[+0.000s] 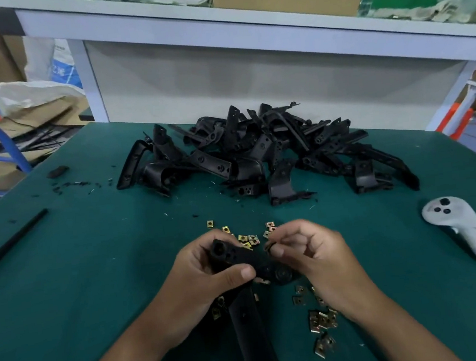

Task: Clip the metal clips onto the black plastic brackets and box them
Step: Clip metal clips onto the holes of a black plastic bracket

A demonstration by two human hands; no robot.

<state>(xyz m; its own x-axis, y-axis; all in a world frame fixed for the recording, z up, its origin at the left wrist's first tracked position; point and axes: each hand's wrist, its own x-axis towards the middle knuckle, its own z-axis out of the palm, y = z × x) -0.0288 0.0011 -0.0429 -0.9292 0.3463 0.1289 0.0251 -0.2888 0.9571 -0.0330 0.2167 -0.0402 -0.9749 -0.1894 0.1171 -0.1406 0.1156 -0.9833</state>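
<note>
Two bare hands meet over the green worktop point(79, 268). Left hand point(208, 273): its grip is curled round one black plastic bracket point(238, 260), thumb on top; the bracket's long arm runs down toward the viewer. Right hand point(313, 251): thumb and forefinger pinch a small object at the bracket's right end, apparently one metal clip point(267, 247), largely hidden by the fingertips. Loose clips lie in three scatters: about ten beyond the hands point(248, 237), roughly a dozen near the right wrist point(321, 320), a few under the left palm point(217, 310); exact counts are uncertain. One pile of brackets point(257, 155), too tangled to count, lies behind. One white handheld controller point(462, 231) rests at right, one black rod point(13, 242) at left. Black plastic shavings point(71, 185) litter the far-left surface.
</note>
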